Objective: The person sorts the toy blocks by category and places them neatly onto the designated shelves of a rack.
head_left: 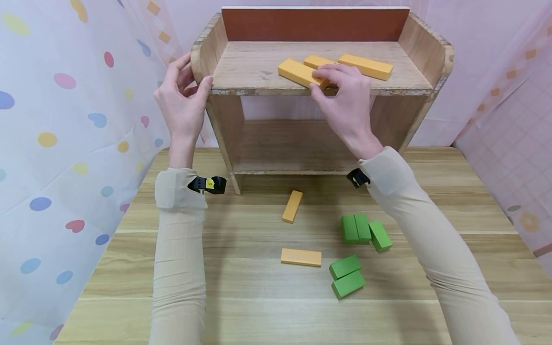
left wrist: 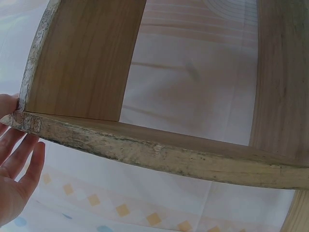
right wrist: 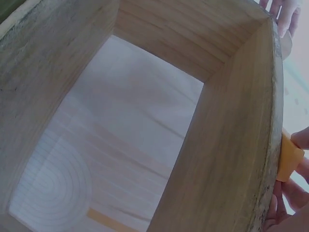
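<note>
Shelf unit: wooden, worn at the edges, standing on the table (head_left: 250,311); top board (head_left: 254,62), side panels, red-brown back panel (head_left: 316,25).

Left hand (head_left: 183,98): holds the left side panel (head_left: 210,52) at the level of the top board, thumb at the front edge, fingers round the outer side.

Right hand (head_left: 347,98): pinches the near end of an orange block between thumb and fingers.

Held orange block (head_left: 297,72): on the top board, lying slantwise, its gripped end at the front edge.

Second orange block (head_left: 316,61): on the top board, just behind the held one, partly hidden; whether the two touch cannot be told.

Third orange block (head_left: 366,66): on the top board, to the right, beyond the right hand.

Loose orange blocks, two: on the table; one (head_left: 292,206) pointing roughly toward the shelf unit, one (head_left: 301,257) lying crosswise, nearer the person.

Green blocks, five: on the table, right of the loose orange blocks; a pair side by side (head_left: 350,229) with a tilted third (head_left: 381,236) just beside it, and a nearer pair (head_left: 348,284) set at an angle.

Curtain (head_left: 64,158): pale, spotted, at left.

Sleeves (head_left: 178,258): beige, both arms.
</note>
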`<state>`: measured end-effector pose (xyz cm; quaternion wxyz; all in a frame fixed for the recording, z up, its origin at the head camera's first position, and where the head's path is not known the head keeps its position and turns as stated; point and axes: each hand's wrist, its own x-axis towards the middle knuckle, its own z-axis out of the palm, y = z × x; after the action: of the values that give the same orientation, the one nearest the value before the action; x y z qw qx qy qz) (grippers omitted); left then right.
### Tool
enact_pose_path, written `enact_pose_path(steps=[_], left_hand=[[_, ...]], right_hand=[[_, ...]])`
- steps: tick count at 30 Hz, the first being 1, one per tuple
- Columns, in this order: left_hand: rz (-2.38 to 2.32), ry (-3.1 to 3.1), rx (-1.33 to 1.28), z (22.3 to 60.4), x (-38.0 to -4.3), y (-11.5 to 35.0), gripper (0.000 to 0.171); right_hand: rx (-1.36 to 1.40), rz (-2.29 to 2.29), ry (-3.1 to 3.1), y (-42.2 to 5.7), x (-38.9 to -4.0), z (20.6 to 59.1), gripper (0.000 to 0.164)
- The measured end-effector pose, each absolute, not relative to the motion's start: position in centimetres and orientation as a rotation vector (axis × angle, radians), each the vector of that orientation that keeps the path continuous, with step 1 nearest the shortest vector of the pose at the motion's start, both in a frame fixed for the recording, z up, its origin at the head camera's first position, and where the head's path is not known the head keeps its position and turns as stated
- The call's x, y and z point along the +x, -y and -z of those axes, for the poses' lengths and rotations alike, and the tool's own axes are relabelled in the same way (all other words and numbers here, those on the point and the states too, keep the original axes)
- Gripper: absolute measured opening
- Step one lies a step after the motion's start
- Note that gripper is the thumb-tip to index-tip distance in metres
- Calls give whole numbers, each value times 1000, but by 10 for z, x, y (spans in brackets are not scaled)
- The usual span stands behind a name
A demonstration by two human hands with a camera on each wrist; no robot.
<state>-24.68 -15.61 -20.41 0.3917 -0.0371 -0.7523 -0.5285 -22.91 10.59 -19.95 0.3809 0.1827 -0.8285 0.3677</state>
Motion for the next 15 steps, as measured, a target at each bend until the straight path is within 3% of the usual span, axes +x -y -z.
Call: enact_pose_path(steps=[15], left_hand=[[1350,1903,-100,205,-246,156,41]], right_hand=[[507,-854,2088,-106,-232,201,20]])
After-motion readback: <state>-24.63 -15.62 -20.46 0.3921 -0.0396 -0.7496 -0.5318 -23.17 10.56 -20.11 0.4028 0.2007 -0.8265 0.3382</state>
